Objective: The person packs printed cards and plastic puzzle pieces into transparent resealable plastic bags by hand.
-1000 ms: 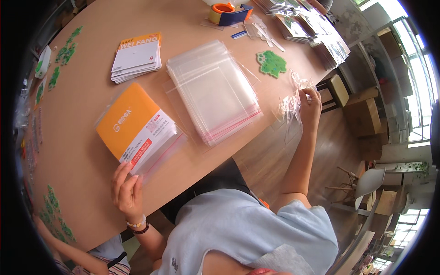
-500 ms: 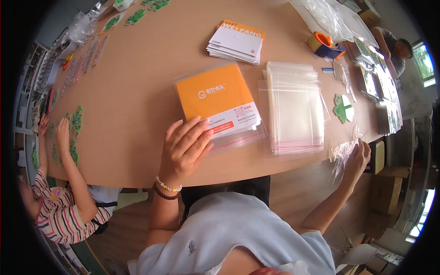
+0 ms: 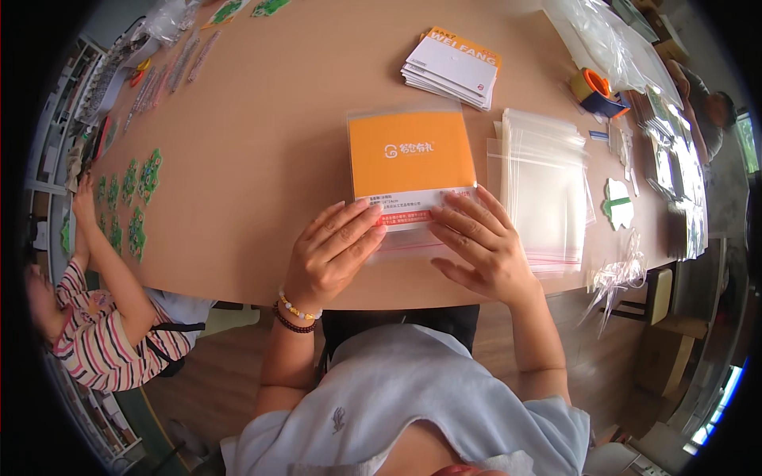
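Observation:
An orange-and-white printed card [image 3: 409, 135] lies inside a clear plastic bag [image 3: 413, 247] on the table in front of me. On its lower left edge rest the fingers of my left hand [image 3: 332, 250], stretched out and flat; the wrist wears two beaded bracelets. Across the lower right edge lie the fingers of my right hand [image 3: 486, 242], with its thumb held apart over the bag's lower end. Both hands press on the card from above, and neither is closed around it. A stack of clear plastic bags [image 3: 540, 190] with pinkish-red edges lies just right of it.
Behind the card sits a stack of white-and-orange cards [image 3: 454, 70]. An orange-and-blue tape dispenser [image 3: 597, 94], a green-and-white cutout [image 3: 617, 205] and crumpled clear strips [image 3: 619, 274] are at the right. Beside green pieces [image 3: 148, 176], a person in a striped shirt [image 3: 103, 333] works at the left.
My right hand has left the clear strips at the table's right edge and come to the card. The left hand stays on the card's lower left. The whole view has shifted.

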{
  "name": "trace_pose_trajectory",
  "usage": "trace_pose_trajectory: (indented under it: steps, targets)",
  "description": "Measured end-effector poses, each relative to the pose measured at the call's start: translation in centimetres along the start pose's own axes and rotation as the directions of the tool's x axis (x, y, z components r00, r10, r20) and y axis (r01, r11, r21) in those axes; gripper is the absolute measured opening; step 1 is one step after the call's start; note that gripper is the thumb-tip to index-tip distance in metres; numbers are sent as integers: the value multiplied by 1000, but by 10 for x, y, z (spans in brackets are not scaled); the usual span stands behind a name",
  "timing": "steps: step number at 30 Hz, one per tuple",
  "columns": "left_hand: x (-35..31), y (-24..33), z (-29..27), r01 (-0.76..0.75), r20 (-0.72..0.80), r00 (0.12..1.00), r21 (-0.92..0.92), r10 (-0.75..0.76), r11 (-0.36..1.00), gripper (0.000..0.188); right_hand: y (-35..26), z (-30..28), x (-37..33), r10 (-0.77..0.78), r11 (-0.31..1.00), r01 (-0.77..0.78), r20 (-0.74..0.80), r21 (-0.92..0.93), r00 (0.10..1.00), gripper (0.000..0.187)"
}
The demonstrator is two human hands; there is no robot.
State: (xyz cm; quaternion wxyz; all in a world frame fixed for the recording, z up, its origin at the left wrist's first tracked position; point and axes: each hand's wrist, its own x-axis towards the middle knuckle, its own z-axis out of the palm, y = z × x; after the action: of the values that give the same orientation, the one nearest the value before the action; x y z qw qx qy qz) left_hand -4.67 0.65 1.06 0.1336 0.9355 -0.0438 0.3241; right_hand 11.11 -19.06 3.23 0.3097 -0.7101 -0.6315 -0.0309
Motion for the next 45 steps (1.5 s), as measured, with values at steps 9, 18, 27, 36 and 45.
trace_pose_trajectory:
  steps: [9,18,27,36,45]
  targets:
    - [-2,1,1,49,-31,998,-190,-56,981,23,-1,13,-1,-94,960,59,-116,-275,989,24]
    - [-13,-3,1,119,-102,984,-213,-143,970,17,22,4,-21,100,994,-105,-233,-13,967,14]
    - [-9,6,-2,384,-5,910,-364,-414,848,14,23,0,-23,452,827,-357,-135,434,882,17]
    - [3,7,-13,517,136,856,-276,-499,810,17,25,-7,-14,593,712,-526,2,465,805,18]
    - [10,7,-14,603,202,797,-313,-568,734,22,21,-8,-8,589,730,-536,7,425,808,23]
